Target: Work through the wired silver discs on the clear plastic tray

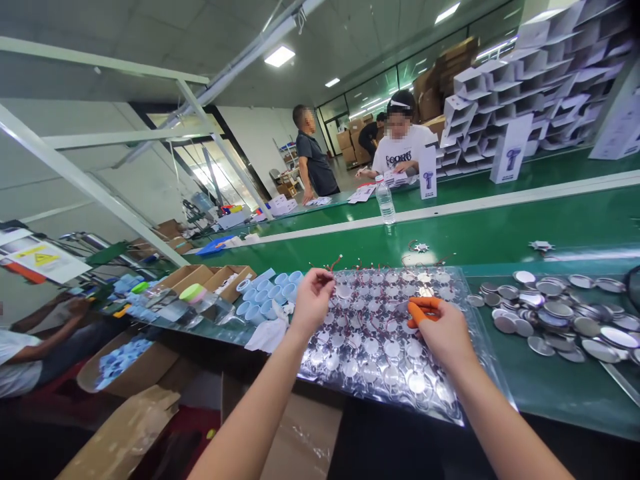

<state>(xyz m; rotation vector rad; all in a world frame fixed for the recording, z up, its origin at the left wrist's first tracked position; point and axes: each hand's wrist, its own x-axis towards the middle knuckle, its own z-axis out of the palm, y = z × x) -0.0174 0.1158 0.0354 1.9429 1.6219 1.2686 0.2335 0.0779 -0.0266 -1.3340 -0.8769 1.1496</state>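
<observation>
My left hand point(315, 297) is closed in a pinch at the far left corner of a clear plastic tray point(453, 417). A thin red wire point(336, 263) with a small white connector sticks up from its fingertips. Orange finger cots cover fingertips of my right hand point(443, 327), which is closed over the tray's right half. Between those fingertips a round, thin metal disc point(403, 307) shows partly. Rows of round silver parts point(371, 345) with red wires fill the tray's pockets. Loose metal discs point(557, 310) lie heaped right of the tray.
Light blue plastic rings point(270, 293) and cardboard trays point(190, 277) stand to the left. Two star-shaped metal parts point(421, 247) lie beyond the tray. Farther back are a water bottle point(385, 200), white boxes point(513, 150) and co-workers. A person point(20, 363) sits at far left.
</observation>
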